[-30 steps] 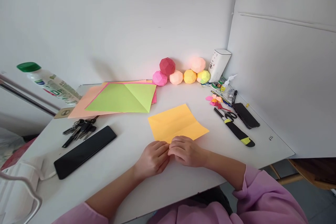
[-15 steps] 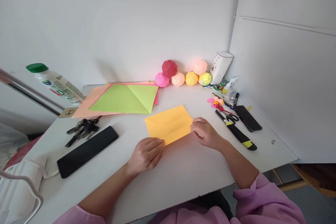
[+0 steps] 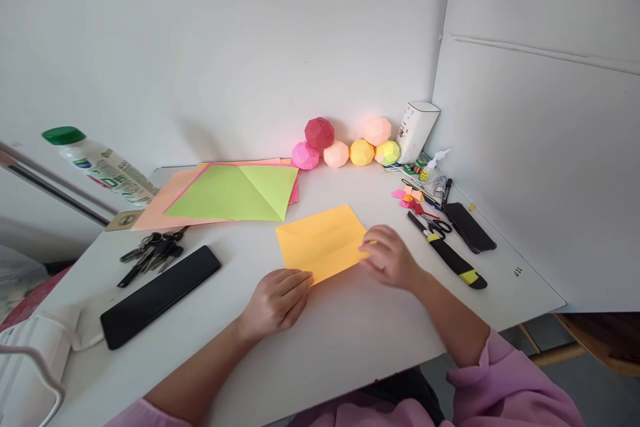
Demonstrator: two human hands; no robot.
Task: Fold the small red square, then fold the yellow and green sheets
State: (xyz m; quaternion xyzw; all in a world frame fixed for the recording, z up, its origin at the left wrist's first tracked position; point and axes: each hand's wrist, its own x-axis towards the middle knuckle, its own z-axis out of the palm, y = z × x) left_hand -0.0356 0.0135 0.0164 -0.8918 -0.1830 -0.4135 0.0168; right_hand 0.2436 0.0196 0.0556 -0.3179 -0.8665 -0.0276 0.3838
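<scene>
An orange-yellow sheet of paper (image 3: 323, 240) with faint creases lies slantwise in front of me, its near edge toward my hands. My left hand (image 3: 277, 300) pinches its near left corner between thumb and fingers. At the right corner, my right hand (image 3: 389, 257) has its fingers slightly parted around the paper's edge, and a bit of the paper shows between them. Behind the sheet, a green sheet (image 3: 235, 193) rests on pink and peach sheets (image 3: 155, 203).
Faceted paper balls (image 3: 319, 133) stand along the wall. A knife (image 3: 455, 260), scissors (image 3: 440, 228), glue bottle (image 3: 430, 167) and phone (image 3: 470, 227) lie right. Keys (image 3: 155, 253), a black slab (image 3: 160, 297) and a bottle (image 3: 107, 170) are left.
My right hand's fingers have loosened and spread a little at the paper's right corner. My left hand keeps its pinch. The view has shifted slightly.
</scene>
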